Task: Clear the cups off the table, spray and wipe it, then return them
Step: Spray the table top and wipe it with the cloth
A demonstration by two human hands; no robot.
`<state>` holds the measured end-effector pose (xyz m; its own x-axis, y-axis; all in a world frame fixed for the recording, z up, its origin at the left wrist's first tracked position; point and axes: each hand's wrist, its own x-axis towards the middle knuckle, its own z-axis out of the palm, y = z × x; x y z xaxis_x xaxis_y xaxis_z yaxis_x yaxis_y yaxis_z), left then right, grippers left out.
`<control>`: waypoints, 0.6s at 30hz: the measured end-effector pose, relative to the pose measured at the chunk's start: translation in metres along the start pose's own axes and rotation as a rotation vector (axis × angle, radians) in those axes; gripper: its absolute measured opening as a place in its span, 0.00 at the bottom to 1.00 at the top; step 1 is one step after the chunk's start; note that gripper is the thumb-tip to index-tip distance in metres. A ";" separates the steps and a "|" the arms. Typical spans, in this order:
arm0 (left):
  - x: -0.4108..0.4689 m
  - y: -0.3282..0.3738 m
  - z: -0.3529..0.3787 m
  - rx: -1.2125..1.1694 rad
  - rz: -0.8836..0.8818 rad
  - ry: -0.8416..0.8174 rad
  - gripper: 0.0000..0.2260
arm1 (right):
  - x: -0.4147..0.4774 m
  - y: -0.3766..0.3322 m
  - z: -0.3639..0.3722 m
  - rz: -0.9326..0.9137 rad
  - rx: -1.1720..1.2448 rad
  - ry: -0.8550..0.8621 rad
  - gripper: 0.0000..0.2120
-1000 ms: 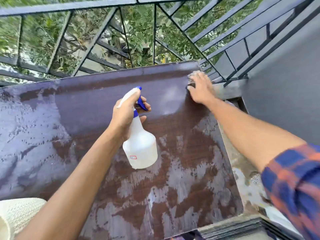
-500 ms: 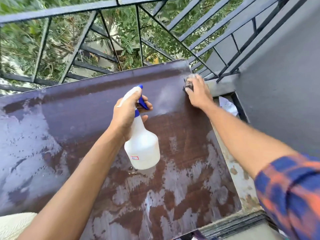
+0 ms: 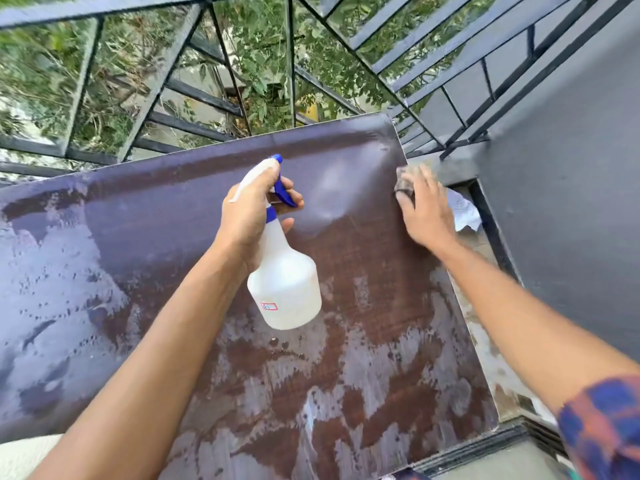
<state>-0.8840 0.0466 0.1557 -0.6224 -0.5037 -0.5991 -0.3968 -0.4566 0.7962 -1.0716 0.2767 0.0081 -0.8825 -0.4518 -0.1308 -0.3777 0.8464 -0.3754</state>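
Table (image 3: pixel 104 258): dark wood-grain top, wet streaks across most of it; likely slick, rigid. No cups in view.
Spray bottle (image 3: pixel 284 289): white plastic, blue trigger; held above table centre, left hand (image 3: pixel 249 216) wrapped round neck, fingers on trigger. Looks light; best gripped at neck.
Cloth (image 3: pixel 405 181): soft, grey, at far right edge of table, pressed flat under right hand (image 3: pixel 426 213).
Railing (image 3: pixel 173 71): beyond far edge.
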 end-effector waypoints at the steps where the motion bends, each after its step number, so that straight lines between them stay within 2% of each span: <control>1: 0.002 0.001 -0.003 0.000 0.002 0.002 0.13 | 0.026 -0.010 -0.002 -0.014 0.005 0.009 0.25; 4: 0.006 0.001 -0.014 -0.002 0.001 0.018 0.13 | 0.094 -0.047 -0.001 -0.015 -0.031 0.054 0.17; 8: 0.009 0.003 -0.032 0.004 0.020 0.050 0.13 | 0.134 -0.104 0.013 0.075 -0.111 0.049 0.19; 10: 0.009 0.003 -0.040 0.015 0.027 0.055 0.13 | 0.133 -0.134 0.024 -0.023 -0.146 0.002 0.17; 12: 0.008 0.002 -0.049 0.026 0.029 0.072 0.13 | 0.114 -0.169 0.042 -0.200 -0.142 -0.040 0.17; 15: 0.005 0.000 -0.055 0.026 0.020 0.090 0.13 | 0.068 -0.201 0.063 -0.488 -0.147 -0.124 0.23; 18: -0.001 -0.002 -0.056 0.025 0.013 0.093 0.13 | 0.053 -0.177 0.055 -0.541 -0.192 -0.152 0.26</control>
<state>-0.8453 0.0070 0.1497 -0.5628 -0.5761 -0.5927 -0.4064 -0.4315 0.8054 -1.0362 0.0872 0.0170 -0.5057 -0.8567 -0.1020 -0.8192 0.5138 -0.2546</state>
